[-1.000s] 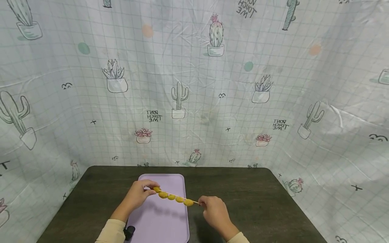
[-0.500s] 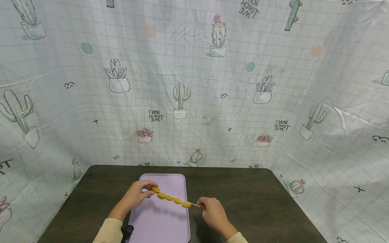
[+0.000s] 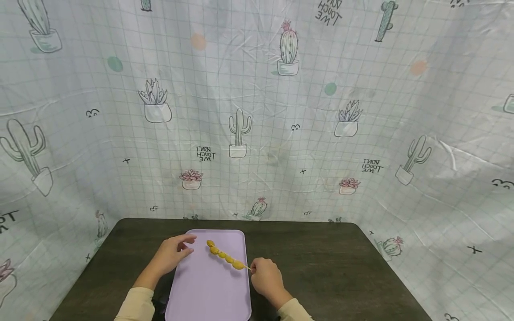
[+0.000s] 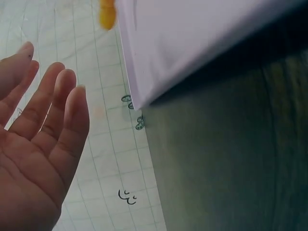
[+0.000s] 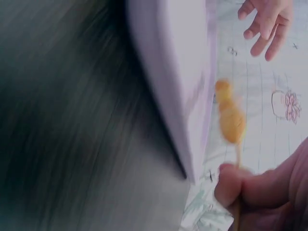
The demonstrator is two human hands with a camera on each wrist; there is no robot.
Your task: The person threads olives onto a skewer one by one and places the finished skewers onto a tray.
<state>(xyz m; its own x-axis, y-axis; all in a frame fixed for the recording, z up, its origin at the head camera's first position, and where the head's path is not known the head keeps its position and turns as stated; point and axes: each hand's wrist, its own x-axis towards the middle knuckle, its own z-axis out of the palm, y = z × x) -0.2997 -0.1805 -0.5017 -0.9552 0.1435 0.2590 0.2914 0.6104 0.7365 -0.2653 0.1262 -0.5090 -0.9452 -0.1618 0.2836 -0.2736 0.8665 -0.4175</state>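
Observation:
A skewer (image 3: pixel 229 258) threaded with several yellow, rounded pieces slants over the tray in the head view. My right hand (image 3: pixel 267 277) pinches its bare stick end between thumb and fingers, as the right wrist view also shows with the skewer (image 5: pixel 232 124) pointing away from the thumb. To the left, my left hand (image 3: pixel 170 255) is off the skewer, fingers spread and slightly bent around nothing. Its palm and fingers (image 4: pixel 72 120) show plainly in the left wrist view. Beneath the skewer lies a lilac rectangular tray (image 3: pixel 206 298).
The tray rests on a dark wooden table (image 3: pixel 321 267). A pale curtain (image 3: pixel 257 89) printed with cacti hangs behind and along both sides of the table. A dark object (image 3: pixel 159 305) sits by the left wrist, partly hidden.
My left hand has let go of the skewer's far tip and drawn back to the left. My right hand has shifted left with the skewer, whose tip now points farther away.

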